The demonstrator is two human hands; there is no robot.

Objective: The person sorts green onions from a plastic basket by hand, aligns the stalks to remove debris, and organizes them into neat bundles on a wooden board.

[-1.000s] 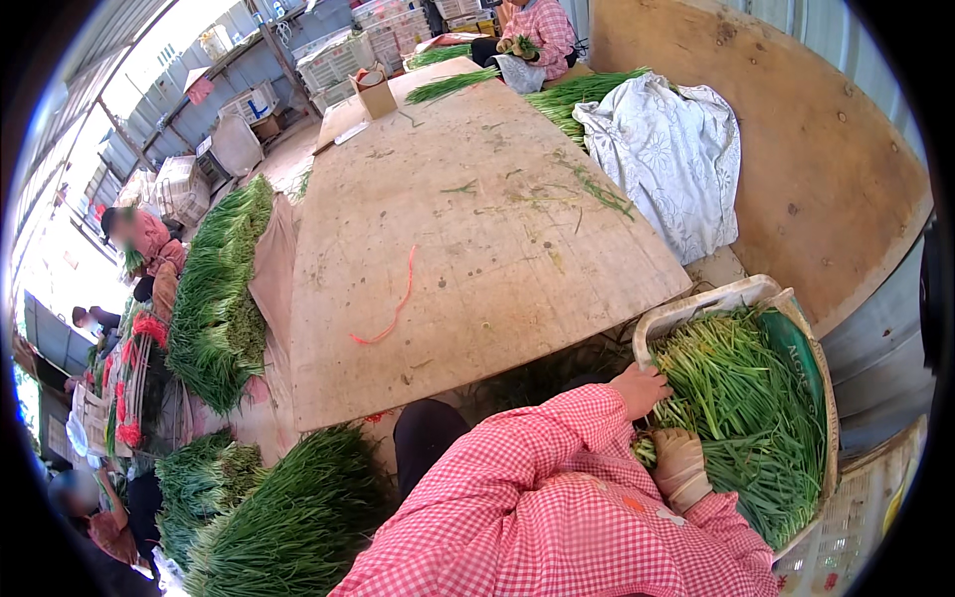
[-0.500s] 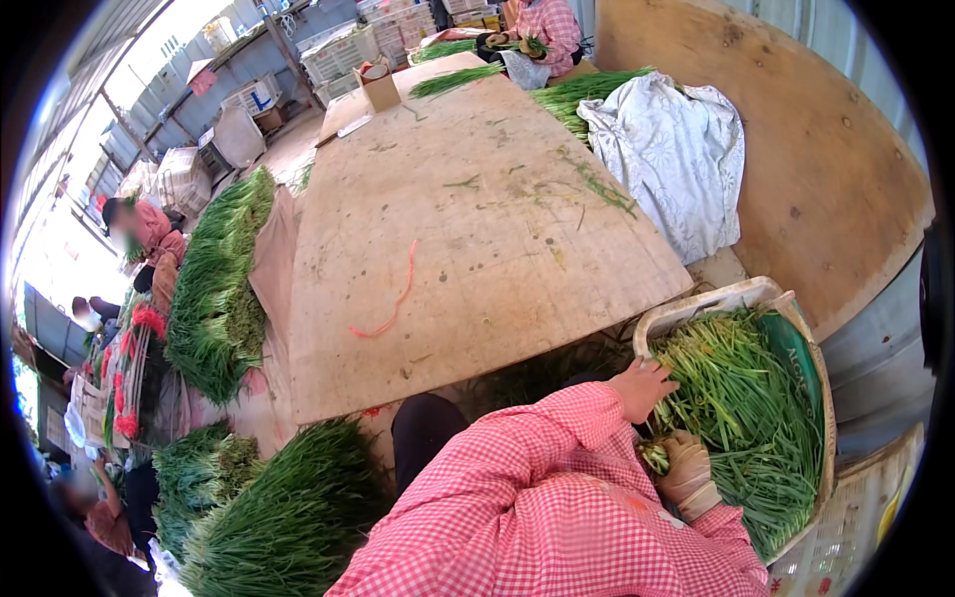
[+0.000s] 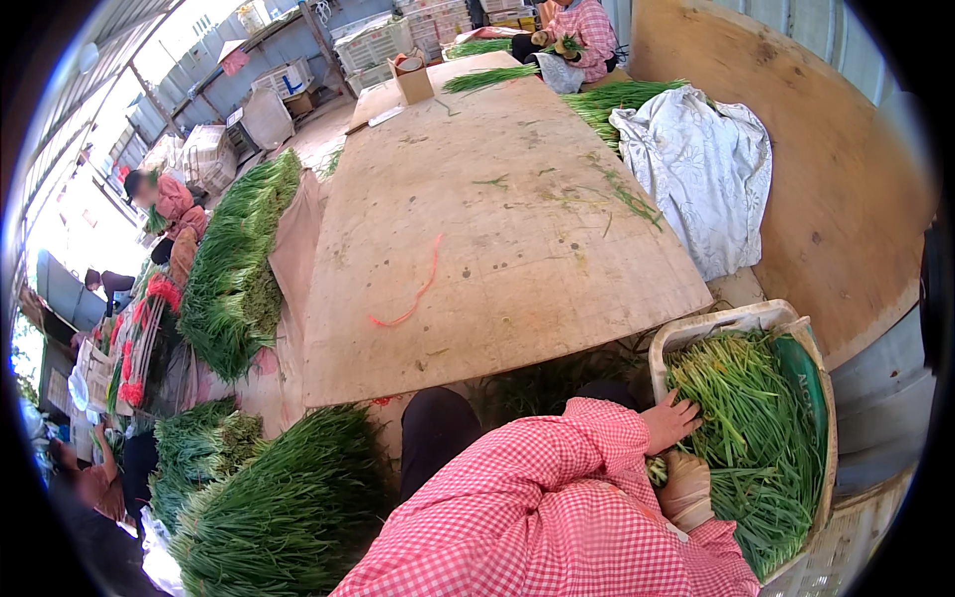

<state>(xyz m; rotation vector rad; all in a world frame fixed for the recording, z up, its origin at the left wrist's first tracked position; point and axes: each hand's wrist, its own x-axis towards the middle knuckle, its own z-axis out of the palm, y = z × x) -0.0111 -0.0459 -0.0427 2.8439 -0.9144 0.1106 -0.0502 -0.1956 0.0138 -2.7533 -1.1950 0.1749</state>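
At the right, a pale plastic crate [image 3: 668, 350] is filled with long green chives [image 3: 761, 418]. My left hand [image 3: 672, 422] is bare and reaches across to the crate's near left side. Its fingers are spread and rest on the edge of the chives. Just below it, my right hand [image 3: 686, 488] wears a tan glove and is curled closed. Pale cut ends of a small chive bunch [image 3: 657, 471] show beside its fingers; the rest of that bunch is hidden by the glove and sleeve.
A wooden table [image 3: 497, 239] stands ahead, with a red string [image 3: 423, 289] and loose green scraps on it. Large chive piles [image 3: 288, 502] lie to my left. A white patterned cloth [image 3: 696, 169] covers more greens beyond the crate. Co-workers [image 3: 577, 40] sit farther off.
The whole view has shifted slightly. My left hand has moved a little farther over the chives, its fingers still spread. My right hand stays closed beside it, near the crate's edge.
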